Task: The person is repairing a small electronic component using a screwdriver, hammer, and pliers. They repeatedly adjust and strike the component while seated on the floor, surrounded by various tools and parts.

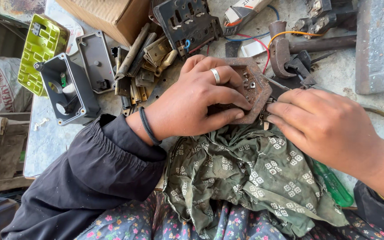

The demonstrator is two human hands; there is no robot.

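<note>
My left hand (196,100) is clamped over the rusty metal block (250,89), fingers curled across its top and thumb underneath, so the thing cannot slide while I work at its edge. It sits right at the near side of the table (50,138), half on the green patterned cloth (254,178) that is bunched up between me and the block; the cloth gives it a soft bed and catches any small bits that drop. There are little screws or pins showing in the recessed face of the block, just past my ring finger.

My right hand (325,126) comes in from the other side, fingers pinched together at the block's right edge. They are closed on something small and dark there, but I cannot tell what, my own knuckles hide it. A green screwdriver handle (334,184) pokes out from under that wrist, lying on the cloth within easy reach.

Behind the block the hammer (290,46) lies on its side with red and orange wires (263,42) running over it. To the left, a heap of brass strips (150,58), a grey plastic housing (67,89) standing open, a flat grey cover (95,60) beside it and a lime green lid (38,51) at the table's corner. A cardboard box (112,15) sits at the back.
</note>
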